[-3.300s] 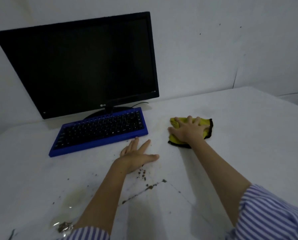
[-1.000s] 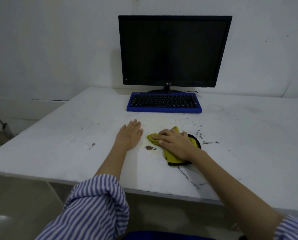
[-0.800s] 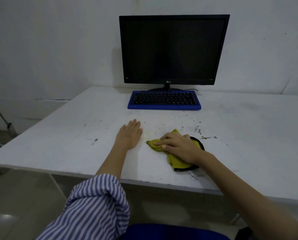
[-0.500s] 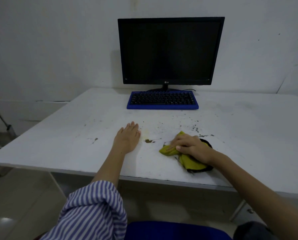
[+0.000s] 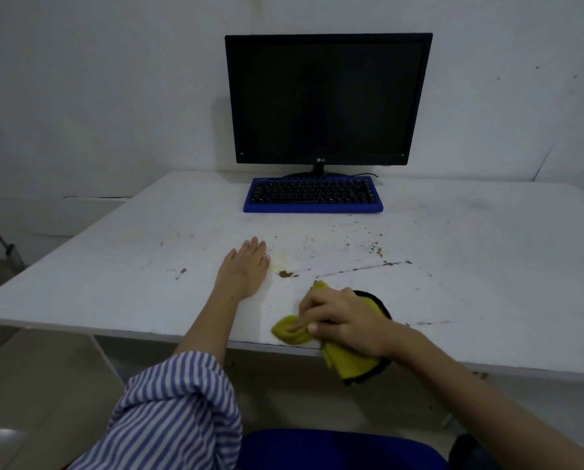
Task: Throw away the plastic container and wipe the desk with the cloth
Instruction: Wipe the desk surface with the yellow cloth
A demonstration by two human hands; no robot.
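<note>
The yellow cloth (image 5: 346, 359) now sits at the desk's (image 5: 487, 283) near edge, one end hanging over; I've dragged it back from mid-desk, so the brown spot (image 5: 285, 274) remains unwiped. Its long axis runs left to right, slanting toward me. My right hand (image 5: 341, 322) presses it, fingers bunching fabric. My left hand (image 5: 245, 268) lies flat, fingers together.

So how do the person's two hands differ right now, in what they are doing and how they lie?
The left hand lies flat on the desk, fingers straight, holding nothing; the right hand lies on the yellow cloth, fingers bent over it. The left hand sits further in from the near edge; the right hand is at that edge, where the cloth hangs partly over. Brown stains lie on the desk beyond both. Both are bare and palm down.
</note>
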